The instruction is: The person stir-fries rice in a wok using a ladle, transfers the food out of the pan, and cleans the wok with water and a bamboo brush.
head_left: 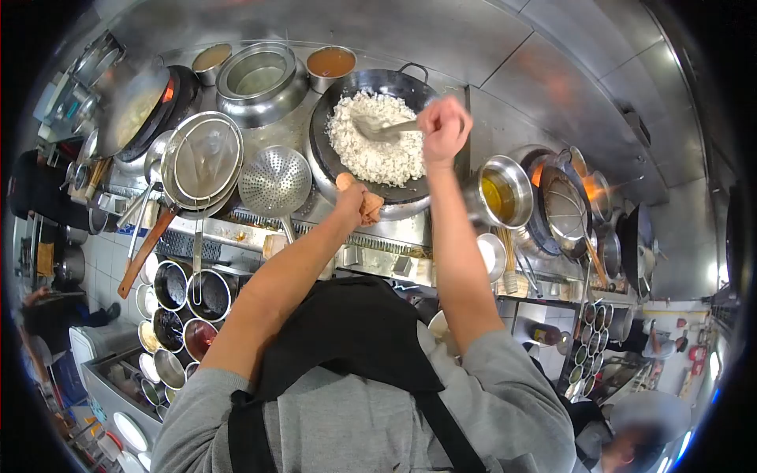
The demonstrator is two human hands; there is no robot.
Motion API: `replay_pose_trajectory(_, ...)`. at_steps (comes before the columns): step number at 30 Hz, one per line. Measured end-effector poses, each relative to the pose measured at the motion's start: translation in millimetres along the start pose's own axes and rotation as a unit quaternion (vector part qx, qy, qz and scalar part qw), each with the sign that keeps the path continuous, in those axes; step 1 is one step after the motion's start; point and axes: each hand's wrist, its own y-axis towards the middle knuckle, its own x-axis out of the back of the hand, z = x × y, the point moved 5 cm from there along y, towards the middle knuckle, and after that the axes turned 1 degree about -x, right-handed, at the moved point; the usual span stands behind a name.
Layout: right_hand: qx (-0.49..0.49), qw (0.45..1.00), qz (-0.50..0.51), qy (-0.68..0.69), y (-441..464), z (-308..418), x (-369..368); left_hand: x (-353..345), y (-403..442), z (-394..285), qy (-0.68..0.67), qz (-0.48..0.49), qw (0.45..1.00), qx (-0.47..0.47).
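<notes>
A dark wok (322, 150) sits on the stove, holding a heap of white, crumbly food (371, 162). My right hand (445, 130) is closed around the handle of a ladle (404, 127), whose bowl is pushed into the food and partly hidden by it. At the wok's near edge, my left hand (352, 199) grips a folded brownish cloth (371, 208) against the rim. The rim under the cloth is covered. A loop handle (414, 69) sticks up at the wok's far side.
Left of the wok lie a perforated skimmer (275, 181) and a mesh strainer (203, 158). Behind stand a steel pot (261, 83) and a container of orange-brown liquid (331, 63). A pot of yellow oil (503, 193) is close on the right. Flames show near both side woks.
</notes>
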Motion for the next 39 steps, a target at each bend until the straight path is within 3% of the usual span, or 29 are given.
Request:
replay_pose_trajectory(2,-0.014,0.973,-0.026,-0.227,51.2,18.2,5.3,1.0,14.2,-0.4,0.014,0.045,0.998,-0.029)
replay_pose_trajectory(3,0.031,0.941,-0.041,-0.334,72.1,52.7,-14.1,3.7,17.8,6.5,0.016,0.043,0.999,-0.025)
replay_pose_trajectory(4,-0.048,0.980,-0.095,-0.170,88.1,72.5,-23.9,1.4,21.3,4.6,0.009,0.028,0.999,-0.035)
replay_pose_trajectory(5,-0.078,0.995,-0.066,-0.008,94.0,87.5,-29.3,1.5,24.1,4.7,0.001,0.010,0.999,-0.043)
replay_pose_trajectory(8,0.058,0.997,0.012,0.050,61.3,82.0,-45.9,0.5,11.4,1.5,0.001,0.016,0.999,-0.041)
replay_pose_trajectory(9,0.078,0.997,-0.004,0.002,40.3,56.5,-44.2,-1.6,4.9,1.4,-0.005,0.031,0.999,-0.031)
replay_pose_trajectory(10,0.058,0.989,-0.002,-0.139,21.1,38.0,-50.6,1.1,18.7,6.8,-0.012,0.034,0.999,-0.031)
replay_pose_trajectory(11,-0.066,0.995,0.070,-0.026,10.6,-6.5,-39.1,0.1,16.1,5.3,-0.011,0.036,0.999,-0.033)
replay_pose_trajectory(14,-0.127,0.983,0.025,-0.127,70.7,17.5,-43.7,3.0,4.2,5.9,0.022,0.025,0.999,-0.035)
replay_pose_trajectory(16,0.058,0.957,0.015,-0.285,101.2,55.4,-48.2,0.2,6.3,3.3,0.009,0.021,0.999,-0.035)
replay_pose_trajectory(18,-0.030,0.998,0.029,-0.047,96.5,75.2,-45.4,7.6,31.4,8.8,0.025,0.020,0.999,-0.042)
replay_pose_trajectory(20,0.052,0.993,-0.024,-0.104,62.1,51.3,-40.9,8.6,36.6,14.0,0.020,0.034,0.999,-0.033)
replay_pose_trajectory(21,0.082,0.993,0.001,-0.080,41.8,18.5,-27.8,4.4,18.4,8.3,0.000,0.006,1.000,-0.025)
replay_pose_trajectory(22,0.049,0.997,-0.008,-0.052,21.3,-12.7,-19.3,3.4,19.8,6.9,0.003,0.010,1.000,-0.027)
replay_pose_trajectory(24,-0.094,0.987,0.110,-0.066,38.5,1.0,-26.6,6.7,27.8,5.6,0.023,0.032,0.998,-0.051)
replay_pose_trajectory(25,-0.107,0.985,0.104,-0.090,49.7,13.5,-18.0,6.6,28.7,6.9,0.011,0.046,0.998,-0.034)
replay_pose_trajectory(26,-0.030,0.963,0.132,-0.235,63.7,55.6,-24.8,7.3,26.3,9.7,0.001,0.059,0.998,-0.012)
replay_pose_trajectory(27,-0.130,0.983,0.048,-0.118,70.2,85.6,-25.3,3.0,8.0,2.0,0.011,0.017,0.999,-0.025)
replay_pose_trajectory(28,-0.180,0.982,0.048,-0.024,74.0,120.2,-24.7,0.9,5.6,1.5,0.003,0.013,1.000,-0.022)
replay_pose_trajectory(29,-0.168,0.984,0.053,-0.012,69.2,159.8,-29.3,1.2,5.1,1.9,-0.002,0.017,0.999,-0.032)
replay_pose_trajectory(30,-0.177,0.974,0.068,0.125,57.7,174.2,1.7,1.2,6.2,2.7,-0.002,0.022,0.999,-0.043)
replay_pose_trajectory(32,-0.133,0.990,0.036,0.025,39.9,175.6,-1.4,1.7,10.5,1.1,0.015,-0.008,0.999,-0.049)
replay_pose_trajectory(33,-0.143,0.974,-0.175,-0.020,7.1,114.9,40.6,1.2,10.1,1.2,0.004,-0.007,0.999,-0.039)
replay_pose_trajectory(34,-0.058,0.988,-0.143,-0.026,-3.4,88.9,48.5,-0.6,7.4,2.2,-0.002,-0.003,1.000,-0.030)
replay_pose_trajectory(36,-0.071,0.965,-0.239,-0.085,-4.1,65.3,46.9,7.8,35.2,10.3,0.007,0.064,0.998,0.002)
replay_pose_trajectory(37,-0.065,0.972,-0.221,-0.046,0.6,82.8,15.0,13.2,71.5,16.7,0.026,0.122,0.992,0.011)
replay_pose_trajectory(38,-0.036,0.981,-0.177,-0.075,3.7,110.7,-21.8,5.7,38.8,5.1,-0.003,0.010,0.999,-0.041)
replay_pose_trajectory(39,-0.010,0.985,-0.134,-0.105,-5.5,133.6,-51.4,1.3,17.4,0.9,-0.002,0.009,0.999,-0.039)
